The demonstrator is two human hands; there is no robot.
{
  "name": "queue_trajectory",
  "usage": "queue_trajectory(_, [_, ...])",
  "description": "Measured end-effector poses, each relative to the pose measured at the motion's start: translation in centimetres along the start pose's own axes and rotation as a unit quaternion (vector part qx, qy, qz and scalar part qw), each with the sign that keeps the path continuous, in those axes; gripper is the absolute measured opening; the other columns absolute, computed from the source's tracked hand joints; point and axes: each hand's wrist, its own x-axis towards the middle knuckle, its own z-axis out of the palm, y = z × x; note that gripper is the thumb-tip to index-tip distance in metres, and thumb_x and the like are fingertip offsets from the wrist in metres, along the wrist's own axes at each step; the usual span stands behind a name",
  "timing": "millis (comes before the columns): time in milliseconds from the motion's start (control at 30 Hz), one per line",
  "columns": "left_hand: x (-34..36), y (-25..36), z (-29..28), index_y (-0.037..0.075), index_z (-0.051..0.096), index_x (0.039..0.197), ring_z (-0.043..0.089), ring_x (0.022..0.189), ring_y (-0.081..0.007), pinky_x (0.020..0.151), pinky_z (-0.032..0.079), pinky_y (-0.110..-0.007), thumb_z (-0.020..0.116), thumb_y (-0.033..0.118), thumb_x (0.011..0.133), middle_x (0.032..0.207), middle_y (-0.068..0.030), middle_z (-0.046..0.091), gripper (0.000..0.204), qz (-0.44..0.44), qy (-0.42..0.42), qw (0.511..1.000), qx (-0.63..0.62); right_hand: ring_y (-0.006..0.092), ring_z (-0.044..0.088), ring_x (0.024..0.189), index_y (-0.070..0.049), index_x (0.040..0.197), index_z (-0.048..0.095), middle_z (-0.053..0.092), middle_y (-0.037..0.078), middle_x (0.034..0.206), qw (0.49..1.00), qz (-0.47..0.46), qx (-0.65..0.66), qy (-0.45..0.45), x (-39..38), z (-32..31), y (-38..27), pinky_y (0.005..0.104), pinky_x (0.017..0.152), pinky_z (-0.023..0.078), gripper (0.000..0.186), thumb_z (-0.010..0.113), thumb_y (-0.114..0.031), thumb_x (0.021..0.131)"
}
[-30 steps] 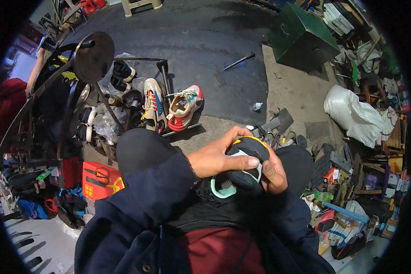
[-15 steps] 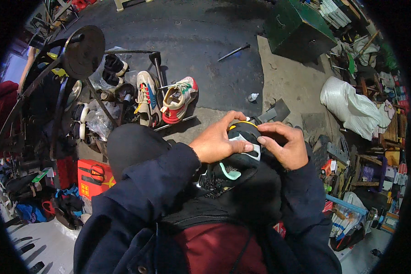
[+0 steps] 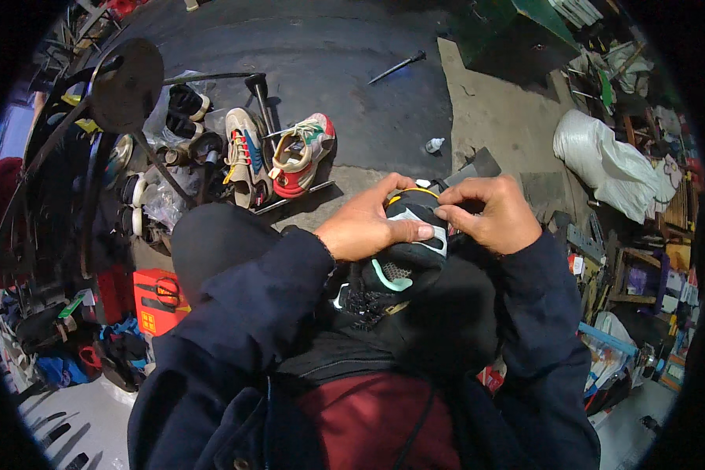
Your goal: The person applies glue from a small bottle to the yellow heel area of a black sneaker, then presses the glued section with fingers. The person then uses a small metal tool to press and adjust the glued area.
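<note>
A black shoe (image 3: 412, 255) with pale grey panels, a mint-green loop and a yellow line near one end lies across my lap. My left hand (image 3: 362, 227) is closed round it, thumb pressed on the grey panel and fingers over the far side. At the shoe's right edge, beside the yellow line, my right hand (image 3: 495, 215) is closed in a pinch of thumb and forefinger. Whatever sits between those fingertips is too small to make out. Dark laces hang at the shoe's near side.
Two multicoloured sneakers (image 3: 247, 157) stand ahead to the left, near a metal stand with a round plate (image 3: 127, 84). A small white bottle (image 3: 434, 145) and a long metal tool (image 3: 397, 67) lie on the floor. A white sack (image 3: 603, 160) is at right, an orange-red box (image 3: 157, 301) at left.
My right hand has drawn slightly away to the right and its fingers have curled closer into a pinch. The shoe has tilted a little; my left hand keeps its hold. The whole view has shifted slightly.
</note>
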Motion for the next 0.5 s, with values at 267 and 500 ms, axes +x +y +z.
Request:
queue_trajectory(267, [0.4, -0.3, 0.0, 0.004, 0.055, 0.139, 0.067, 0.108, -0.0187, 0.097, 0.053, -0.032, 0.09, 0.031, 0.085, 0.118, -0.0122, 0.071, 0.07, 0.004, 0.001, 0.999, -0.037, 0.0405, 0.072, 0.074, 0.005, 0.089, 0.076, 0.072, 0.024, 0.083, 0.992, -0.07, -0.074, 0.07, -0.1, 1.6, -0.3, 0.0422, 0.066, 0.056, 0.015, 0.073, -0.009, 0.084])
queue_trajectory(500, [0.6, -0.2, -0.2, 0.003, 0.054, 0.139, 0.067, 0.107, -0.0175, 0.095, 0.053, -0.032, 0.089, 0.031, 0.086, 0.119, -0.0117, 0.071, 0.069, -0.002, -0.005, 1.0, -0.018, 0.0386, 0.072, 0.074, 0.004, 0.089, 0.078, 0.073, 0.023, 0.084, 0.995, -0.059, -0.043, 0.071, 0.0, 1.8, 0.7, 0.0414, 0.068, 0.057, 0.014, 0.073, -0.009, 0.084])
